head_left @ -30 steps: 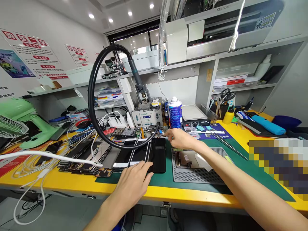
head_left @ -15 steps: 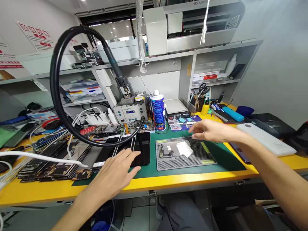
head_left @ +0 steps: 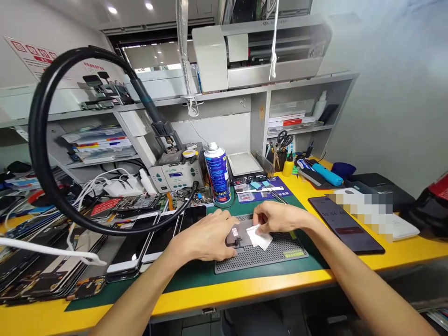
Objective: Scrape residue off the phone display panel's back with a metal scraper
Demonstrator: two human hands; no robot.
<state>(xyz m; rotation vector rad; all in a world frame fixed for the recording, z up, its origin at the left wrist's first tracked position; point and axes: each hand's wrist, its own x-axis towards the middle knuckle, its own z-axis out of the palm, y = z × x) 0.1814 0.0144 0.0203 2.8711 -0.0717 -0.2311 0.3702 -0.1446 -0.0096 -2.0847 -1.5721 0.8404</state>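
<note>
A flat grey phone screen panel (head_left: 241, 233), with a small label and a dark flex cable, lies on the grey perforated mat (head_left: 259, 262). My left hand (head_left: 212, 235) grips its left end, thumb at the near edge and fingers at the far edge. A folded white wipe (head_left: 259, 240) rests over the panel's right part. Its upper edge is pinched between the thumb and fingers of my right hand (head_left: 280, 218). The panel's left end is hidden under my left hand.
Several phones (head_left: 135, 245) and stacked phone parts lie at left under a black looped hose (head_left: 35, 140). A blue spray can (head_left: 217, 175) stands behind the mat. Tweezers (head_left: 278, 196) lie beyond my right hand. At right lies a phone showing a timer (head_left: 345, 224).
My left hand has moved right from the dark phone onto the panel's left end. My right hand has come down and left and taken hold of the white wipe. The view has shifted.
</note>
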